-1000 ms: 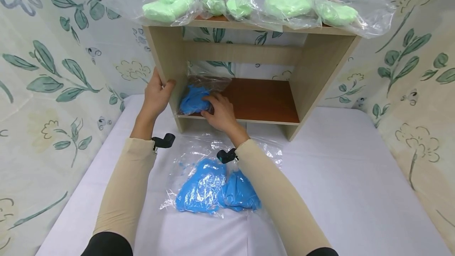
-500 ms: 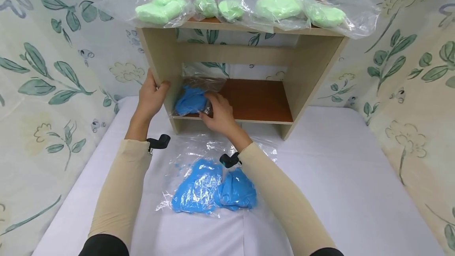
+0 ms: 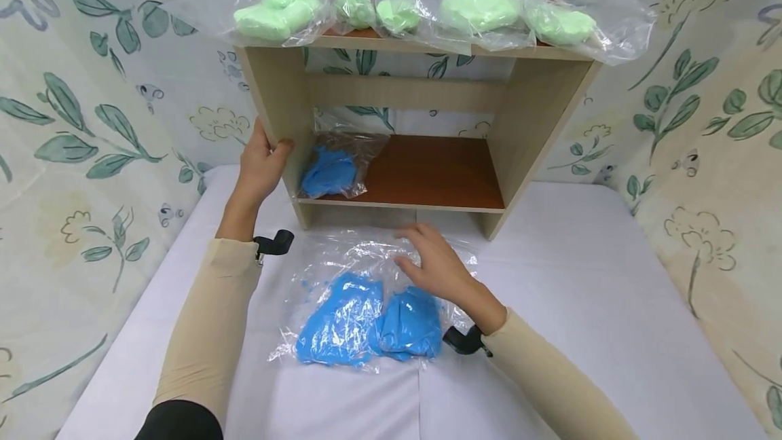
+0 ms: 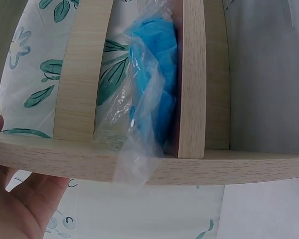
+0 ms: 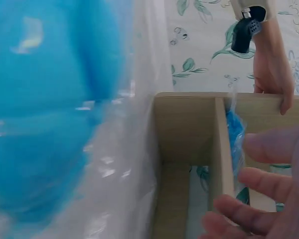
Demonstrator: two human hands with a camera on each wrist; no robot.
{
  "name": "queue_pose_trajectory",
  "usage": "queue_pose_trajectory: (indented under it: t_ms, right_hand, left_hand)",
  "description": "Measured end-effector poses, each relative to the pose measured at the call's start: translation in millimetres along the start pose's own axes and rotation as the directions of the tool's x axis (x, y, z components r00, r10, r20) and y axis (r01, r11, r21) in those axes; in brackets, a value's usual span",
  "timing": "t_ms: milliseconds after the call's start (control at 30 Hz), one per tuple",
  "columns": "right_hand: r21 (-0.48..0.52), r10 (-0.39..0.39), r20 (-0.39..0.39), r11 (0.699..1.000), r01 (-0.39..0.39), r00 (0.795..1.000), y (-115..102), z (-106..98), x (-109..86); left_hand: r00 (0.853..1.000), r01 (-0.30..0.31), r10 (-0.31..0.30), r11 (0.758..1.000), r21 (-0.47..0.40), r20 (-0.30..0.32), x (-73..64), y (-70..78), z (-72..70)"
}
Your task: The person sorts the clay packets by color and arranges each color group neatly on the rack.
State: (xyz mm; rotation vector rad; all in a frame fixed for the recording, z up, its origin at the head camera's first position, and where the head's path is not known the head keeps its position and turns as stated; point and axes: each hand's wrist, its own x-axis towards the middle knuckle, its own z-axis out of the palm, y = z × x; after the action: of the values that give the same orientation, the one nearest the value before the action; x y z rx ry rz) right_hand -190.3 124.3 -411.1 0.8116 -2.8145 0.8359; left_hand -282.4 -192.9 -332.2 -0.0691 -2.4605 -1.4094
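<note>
My left hand [image 3: 261, 167] grips the left side panel of a small wooden shelf unit [image 3: 545, 111]; in the left wrist view its thumb lies on one side of the panel and its fingers on the other. A clear bag with a soft blue lump [image 3: 330, 172] rests on the lower board, against that panel. My right hand [image 3: 438, 265], fingers spread and loosely bent, holds nothing. It is above the back of the clear bags on the table, which contain a larger blue lump [image 3: 339, 321] and a smaller blue lump [image 3: 411, 323] beside it.
Several clear bags of pale green lumps [image 3: 485, 11] line the unit's top board and partly overhang its front edge. A reddish-brown lower board [image 3: 440, 168] spans between the side panels. White cloth [image 3: 611, 304] covers the table; floral fabric [image 3: 702, 155] surrounds it.
My right hand has let go of the blue bag on the lower board and moved down and right, over the table bags. My left hand keeps its grip on the panel.
</note>
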Motion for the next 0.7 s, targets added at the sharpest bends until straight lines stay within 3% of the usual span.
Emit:
queue_pose_trajectory:
  t_ms: [133, 233, 500, 700]
  right_hand:
    - [-0.073, 0.122, 0.094, 0.991, -0.115, 0.988, 8.2, 0.0, -34.3]
    - [-0.105, 0.158, 0.136, 0.984, -0.144, 0.978, 12.4, 0.5, -52.3]
    - [-0.167, 0.176, 0.144, 0.974, -0.152, 0.974, 25.1, 3.2, -78.6]
    - [-0.226, 0.283, 0.157, 0.943, -0.245, 0.946, 28.5, 9.7, -93.0]
  left_hand:
    - [1.0, 0.007, -0.007, 1.0, 0.0, 0.002, 0.3, -0.5, 0.9]
    - [1.0, 0.012, -0.012, 1.0, -0.002, 0.006, 0.7, -1.2, 0.9]
    - [1.0, 0.011, -0.011, 1.0, -0.003, 0.009, 1.4, -1.4, 2.2]
    - [1.0, 0.014, -0.014, 1.0, 0.006, 0.018, 1.0, -1.5, 0.8]
